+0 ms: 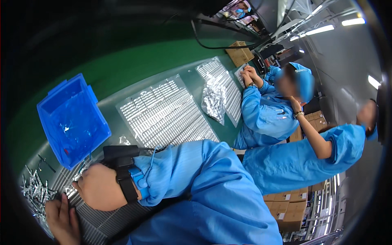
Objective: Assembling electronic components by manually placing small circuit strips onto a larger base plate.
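My right hand (101, 188) is bent over a slotted metallic-looking tray (108, 220), its fingers curled down. Whatever they hold, if anything, is hidden behind the back of the hand; small shiny pieces show close to the fingertips. A black strap with a black box-shaped device (120, 154) circles that wrist. At the tray's left edge rests my left hand (63, 220), fingers stretched out and slightly apart, with nothing visible in them. Beside it lies a heap of thin silvery metal parts (36, 190).
A blue plastic bin (73, 110) stands beyond my hands. Farther along the green bench lie sheets of rowed silvery parts (163, 110), a clear bag of parts (213, 98) and a brown box (240, 54). Two people in blue (269, 110) are at the right, near cartons (292, 210).
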Available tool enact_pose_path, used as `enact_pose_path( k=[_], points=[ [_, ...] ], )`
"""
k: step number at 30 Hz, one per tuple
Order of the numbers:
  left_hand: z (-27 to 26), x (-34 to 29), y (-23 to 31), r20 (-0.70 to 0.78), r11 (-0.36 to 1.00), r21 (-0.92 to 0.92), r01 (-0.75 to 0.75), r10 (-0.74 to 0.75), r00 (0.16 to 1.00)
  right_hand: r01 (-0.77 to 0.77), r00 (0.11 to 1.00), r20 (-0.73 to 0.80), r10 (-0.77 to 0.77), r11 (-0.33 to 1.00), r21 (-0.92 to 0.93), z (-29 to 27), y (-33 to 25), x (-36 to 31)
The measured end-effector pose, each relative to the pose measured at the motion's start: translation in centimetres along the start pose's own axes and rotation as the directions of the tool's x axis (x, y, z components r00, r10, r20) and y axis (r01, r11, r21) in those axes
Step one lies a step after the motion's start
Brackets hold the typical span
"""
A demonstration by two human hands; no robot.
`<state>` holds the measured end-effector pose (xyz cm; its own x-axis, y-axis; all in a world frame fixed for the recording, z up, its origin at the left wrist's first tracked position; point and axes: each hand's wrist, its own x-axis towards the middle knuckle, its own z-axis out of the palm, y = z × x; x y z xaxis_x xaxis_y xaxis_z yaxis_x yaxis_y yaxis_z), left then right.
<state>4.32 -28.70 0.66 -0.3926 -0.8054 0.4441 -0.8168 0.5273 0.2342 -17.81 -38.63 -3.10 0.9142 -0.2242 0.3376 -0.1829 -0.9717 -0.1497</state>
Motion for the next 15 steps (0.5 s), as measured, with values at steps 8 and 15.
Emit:
enact_pose_path(
  k=[8,15],
  points=[
    [-0.7,-2.3,1.5,0.126,0.975,-0.012,0.222,-0.219,0.968,-0.016,0.998,0.07,0.006,0.99,0.143,-0.6,-0.2,0.3],
    [-0.3,-2.1,3.9,0.084,0.982,0.012,0.189,-0.19,0.978,0.194,0.98,-0.067,-0.186,0.97,0.149,-4.6,-0.3,-0.3]
  ],
)
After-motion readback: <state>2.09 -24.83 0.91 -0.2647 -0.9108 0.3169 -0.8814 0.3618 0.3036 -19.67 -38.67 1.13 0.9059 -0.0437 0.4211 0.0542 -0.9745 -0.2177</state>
